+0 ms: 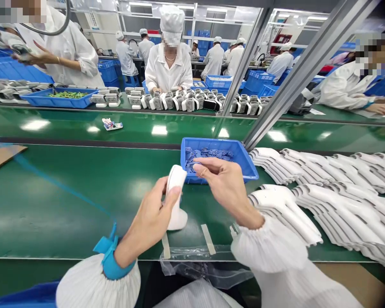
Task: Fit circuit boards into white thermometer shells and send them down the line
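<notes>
My left hand (154,214) is wrapped round a white curved plastic shell (177,216), held upright just above the green bench, its thumb across the front. A blue wrist band (114,261) circles that wrist. Over the near side of a blue tray (250,171), my right hand (226,184) pinches thumb and forefinger together on a small blue plastic piece (197,163), partly hidden by the fingers. Many similar flat blue pieces (211,152) lie in the tray.
Stacked white shells (336,209) cover the bench at right. A slanted metal post (288,92) rises behind the tray. Tape strips (208,239) hold clear plastic at the front edge. Cardboard (1,155) lies far left. Across the belt, a co-worker (169,64) sits behind grey-white parts.
</notes>
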`<state>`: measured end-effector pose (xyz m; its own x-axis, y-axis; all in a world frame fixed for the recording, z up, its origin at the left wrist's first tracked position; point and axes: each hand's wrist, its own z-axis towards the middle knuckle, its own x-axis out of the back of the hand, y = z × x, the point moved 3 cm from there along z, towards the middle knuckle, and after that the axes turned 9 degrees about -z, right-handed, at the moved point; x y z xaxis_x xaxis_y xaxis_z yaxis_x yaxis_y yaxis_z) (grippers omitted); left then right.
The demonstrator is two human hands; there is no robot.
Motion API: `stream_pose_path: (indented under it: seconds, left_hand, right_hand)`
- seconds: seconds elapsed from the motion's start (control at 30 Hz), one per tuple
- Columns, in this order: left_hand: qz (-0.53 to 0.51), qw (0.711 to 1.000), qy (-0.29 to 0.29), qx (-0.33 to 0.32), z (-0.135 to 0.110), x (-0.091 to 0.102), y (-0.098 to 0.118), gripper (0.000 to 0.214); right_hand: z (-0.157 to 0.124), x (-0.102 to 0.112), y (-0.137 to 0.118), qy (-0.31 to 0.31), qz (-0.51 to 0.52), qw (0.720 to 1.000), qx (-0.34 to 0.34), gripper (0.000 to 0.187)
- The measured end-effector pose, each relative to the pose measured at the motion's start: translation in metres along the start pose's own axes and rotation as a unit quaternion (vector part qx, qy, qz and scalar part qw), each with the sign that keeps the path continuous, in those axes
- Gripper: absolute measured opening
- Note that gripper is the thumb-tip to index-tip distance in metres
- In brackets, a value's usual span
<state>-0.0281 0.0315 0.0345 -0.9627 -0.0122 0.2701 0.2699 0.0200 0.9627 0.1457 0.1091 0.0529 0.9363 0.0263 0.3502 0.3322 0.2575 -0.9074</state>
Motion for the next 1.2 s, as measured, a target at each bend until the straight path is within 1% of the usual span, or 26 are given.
stream_pose_path:
  seconds: [0.03, 0.1, 0.17, 0.27, 0.33, 0.47, 0.57, 0.67, 0.77, 0.8, 0.83, 0.87, 0.9, 0.93, 0.97, 1.0, 1.03, 1.1, 1.2]
  left_hand:
    - [-0.065, 0.997, -0.031, 0.018, 0.0, -0.008, -0.001, 0.043]
    - [-0.167, 0.982, -0.08, 0.047, -0.001, -0.02, -0.002, 0.046]
    - [-0.215, 0.968, -0.104, 0.072, -0.002, -0.026, -0.005, 0.048]
    - [-0.203, 0.967, -0.125, 0.086, -0.003, -0.028, -0.007, 0.052]
    - [-0.184, 0.97, -0.138, 0.082, -0.004, -0.028, -0.005, 0.051]
    - [-0.159, 0.968, -0.178, 0.078, -0.004, -0.028, 0.0, 0.047]
    - [-0.094, 0.975, -0.194, 0.062, -0.003, -0.027, 0.005, 0.045]
    - [0.033, 0.986, -0.162, 0.017, -0.003, -0.026, 0.011, 0.042]
    - [0.147, 0.979, -0.135, -0.041, -0.003, -0.032, 0.019, 0.039]
    - [0.185, 0.972, -0.132, -0.061, -0.003, -0.036, 0.022, 0.038]
    - [0.228, 0.961, -0.133, -0.084, -0.003, -0.041, 0.023, 0.036]
    - [0.277, 0.945, -0.14, -0.107, -0.004, -0.046, 0.024, 0.034]
    - [0.325, 0.925, -0.152, -0.127, -0.004, -0.051, 0.025, 0.032]
    - [0.365, 0.905, -0.167, -0.143, -0.004, -0.056, 0.024, 0.029]
    - [0.393, 0.888, -0.182, -0.154, -0.005, -0.06, 0.024, 0.027]
    - [0.408, 0.878, -0.191, -0.159, -0.005, -0.063, 0.023, 0.028]
    - [0.413, 0.876, -0.193, -0.158, -0.005, -0.063, 0.023, 0.028]
    - [0.408, 0.883, -0.181, -0.149, -0.004, -0.062, 0.022, 0.03]
    - [0.396, 0.893, -0.159, -0.14, -0.003, -0.059, 0.022, 0.037]
  right_hand:
    - [-0.008, -0.003, 0.001, 0.005, 0.016, 1.0, -0.002, 0.023]
    - [-0.02, -0.005, 0.004, 0.001, 0.028, 1.0, 0.002, 0.024]
    - [-0.027, -0.001, 0.007, -0.013, 0.018, 1.0, 0.013, 0.023]
    - [-0.032, 0.009, 0.01, -0.048, 0.008, 0.998, 0.039, 0.017]
    - [-0.034, 0.016, 0.009, -0.064, 0.008, 0.995, 0.074, 0.015]
    - [-0.039, 0.027, 0.005, -0.059, -0.022, 0.989, 0.136, 0.022]
    - [-0.043, 0.032, 0.0, -0.055, -0.047, 0.985, 0.157, 0.025]
    - [-0.047, 0.035, -0.004, -0.058, -0.08, 0.985, 0.141, 0.02]
    - [-0.053, 0.031, -0.003, -0.093, -0.099, 0.984, 0.114, 0.032]
    - [-0.056, 0.029, -0.001, -0.105, -0.106, 0.982, 0.115, 0.034]
    - [-0.058, 0.026, 0.002, -0.101, -0.116, 0.981, 0.117, 0.03]
    - [-0.061, 0.024, 0.006, -0.077, -0.132, 0.981, 0.117, 0.023]
    - [-0.064, 0.023, 0.01, -0.043, -0.149, 0.981, 0.112, 0.021]
    - [-0.067, 0.023, 0.015, -0.013, -0.161, 0.982, 0.099, 0.025]
    - [-0.07, 0.022, 0.02, 0.002, -0.158, 0.984, 0.084, 0.029]
    - [-0.073, 0.022, 0.024, 0.0, -0.142, 0.987, 0.07, 0.03]
    - [-0.077, 0.022, 0.027, -0.02, -0.116, 0.991, 0.057, 0.027]
    - [-0.084, 0.023, 0.029, -0.064, -0.06, 0.996, 0.029, 0.02]
    - [-0.091, 0.024, 0.03, -0.087, -0.002, 0.996, -0.02, 0.029]
